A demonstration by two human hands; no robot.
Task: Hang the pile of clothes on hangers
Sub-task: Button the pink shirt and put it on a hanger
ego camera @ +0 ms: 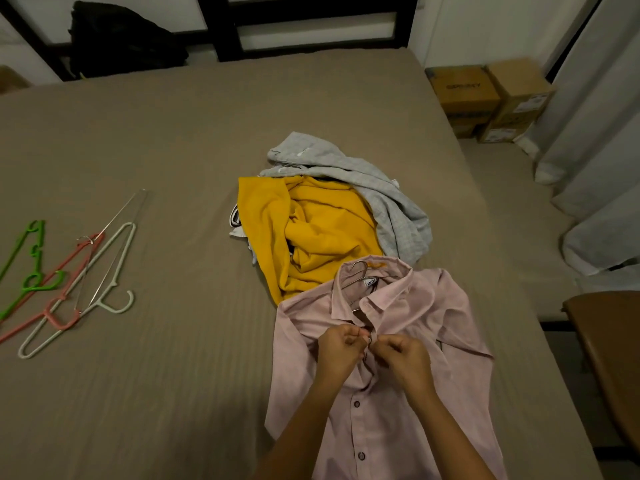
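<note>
Both hands, left (pixel 341 344) and right (pixel 401 353), pinch the placket of the pale pink button-up shirt (pixel 415 341) lying on the bed (pixel 173 393), a metal wire hanger (pixel 358 273) inside its collar. Beyond lie a mustard-yellow garment (pixel 311 230) and a grey garment (pixel 391 202); plastic hangers (pixel 69 289) lie far left.

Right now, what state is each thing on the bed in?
Pink shirt, flat, hanger inside.
Hanger, hook out of collar.
Left grip, pinching shirt front.
Right grip, pinching shirt front.
Yellow garment, crumpled, unhung.
Grey garment, crumpled, unhung.
Spare hangers, loose, empty.
</note>
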